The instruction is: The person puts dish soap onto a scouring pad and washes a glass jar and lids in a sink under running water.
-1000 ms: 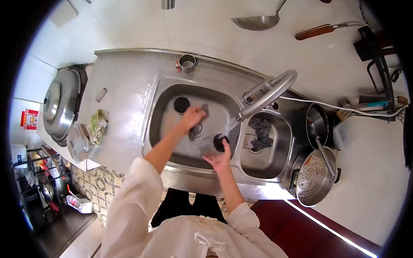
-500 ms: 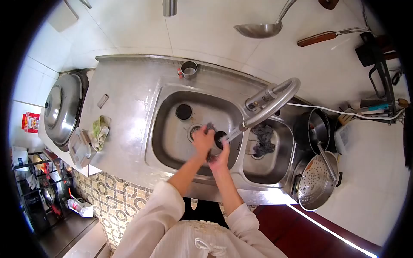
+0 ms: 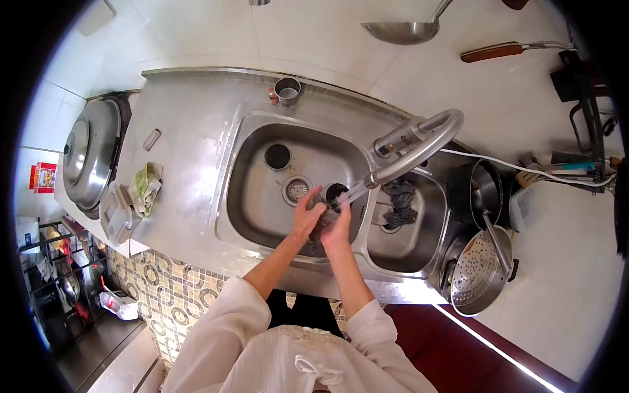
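My left hand and my right hand are close together over the near right part of the large sink basin. Between them is a wet, dark grey cloth, bunched up and partly hidden by the fingers. Water streams from the curved faucet onto the cloth and my hands. Just beyond my fingers, a round black piece lies on the basin floor. Another black disc rests farther back, and the drain strainer is left of my hands.
A crumpled dark grey cloth lies in the small right basin. Beside it stand a black pot and a metal strainer. A small metal cup is at the back, a green-white rag on the left counter, a lidded wok beyond.
My left hand has come down and closer to my right hand, uncovering the drain strainer. The grey cloth is now gathered between both hands under the stream. The view has shifted slightly.
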Motion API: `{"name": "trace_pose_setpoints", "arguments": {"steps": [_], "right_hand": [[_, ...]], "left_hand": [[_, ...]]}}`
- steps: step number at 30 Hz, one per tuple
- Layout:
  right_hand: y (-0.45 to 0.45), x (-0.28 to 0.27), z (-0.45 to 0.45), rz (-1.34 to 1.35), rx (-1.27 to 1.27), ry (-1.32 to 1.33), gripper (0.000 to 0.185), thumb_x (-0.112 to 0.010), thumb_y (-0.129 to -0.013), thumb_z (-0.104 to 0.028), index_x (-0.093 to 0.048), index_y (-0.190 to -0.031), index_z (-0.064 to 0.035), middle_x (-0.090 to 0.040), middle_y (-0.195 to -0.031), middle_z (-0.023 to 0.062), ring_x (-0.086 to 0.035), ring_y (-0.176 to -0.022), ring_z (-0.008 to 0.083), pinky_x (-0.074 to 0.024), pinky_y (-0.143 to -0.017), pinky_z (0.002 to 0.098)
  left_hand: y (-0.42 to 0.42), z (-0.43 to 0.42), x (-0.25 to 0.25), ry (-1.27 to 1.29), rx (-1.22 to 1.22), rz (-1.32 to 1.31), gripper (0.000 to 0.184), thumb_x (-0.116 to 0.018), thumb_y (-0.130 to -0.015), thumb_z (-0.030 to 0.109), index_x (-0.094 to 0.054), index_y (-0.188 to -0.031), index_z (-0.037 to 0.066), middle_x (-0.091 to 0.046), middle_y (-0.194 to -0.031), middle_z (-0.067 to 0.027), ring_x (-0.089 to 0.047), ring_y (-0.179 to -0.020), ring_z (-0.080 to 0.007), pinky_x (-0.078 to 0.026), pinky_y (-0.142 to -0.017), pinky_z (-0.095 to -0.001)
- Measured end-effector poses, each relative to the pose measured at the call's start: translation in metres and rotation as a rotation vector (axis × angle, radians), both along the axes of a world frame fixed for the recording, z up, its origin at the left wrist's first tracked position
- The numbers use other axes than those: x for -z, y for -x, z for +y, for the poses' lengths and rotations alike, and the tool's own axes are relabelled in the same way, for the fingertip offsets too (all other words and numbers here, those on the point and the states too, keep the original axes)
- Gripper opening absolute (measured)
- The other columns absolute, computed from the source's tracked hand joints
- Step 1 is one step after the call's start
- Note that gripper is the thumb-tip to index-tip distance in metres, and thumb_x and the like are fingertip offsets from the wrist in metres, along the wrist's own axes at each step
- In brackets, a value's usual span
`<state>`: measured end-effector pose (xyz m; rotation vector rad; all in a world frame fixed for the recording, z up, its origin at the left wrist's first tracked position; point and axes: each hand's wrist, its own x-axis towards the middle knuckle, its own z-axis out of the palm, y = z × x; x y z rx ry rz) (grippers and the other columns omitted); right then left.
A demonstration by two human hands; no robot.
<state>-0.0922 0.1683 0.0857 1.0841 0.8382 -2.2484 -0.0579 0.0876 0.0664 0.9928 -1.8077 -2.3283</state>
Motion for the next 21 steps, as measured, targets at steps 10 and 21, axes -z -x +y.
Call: {"name": "trace_pose_setpoints", "arguments": {"steps": [10, 21], "right_hand": [[0.008, -0.016, 0.039, 0.052, -0.477, 0.119, 0.063, -0.06, -0.075, -0.044, -0.042, -0.127, -0.0127, -0.044, -0.129, 0.0134, -0.041, -0.115, 0.0431, -0.0358, -0.094, 0.0582], [0.013, -0.018, 0.004, 0.144, -0.103, 0.119, 0.044, -0.059, -0.081, -0.046, -0.057, -0.11, -0.0126, -0.057, -0.11, 0.0061, -0.052, -0.107, 0.028, -0.0426, -0.091, 0.0425]], "left_hand": [[0.026, -0.068, -0.039, -0.055, 0.515, 0.033, 0.046, -0.054, -0.075, 0.026, -0.061, -0.117, 0.009, -0.061, -0.098, -0.0023, -0.054, -0.09, -0.0123, -0.042, -0.081, -0.0249], [-0.003, 0.001, -0.042, 0.752, 0.048, 0.354, 0.06, -0.059, -0.063, 0.014, -0.052, -0.122, 0.012, -0.05, -0.122, -0.0172, -0.047, -0.114, -0.0343, -0.035, -0.099, -0.0405]]}}
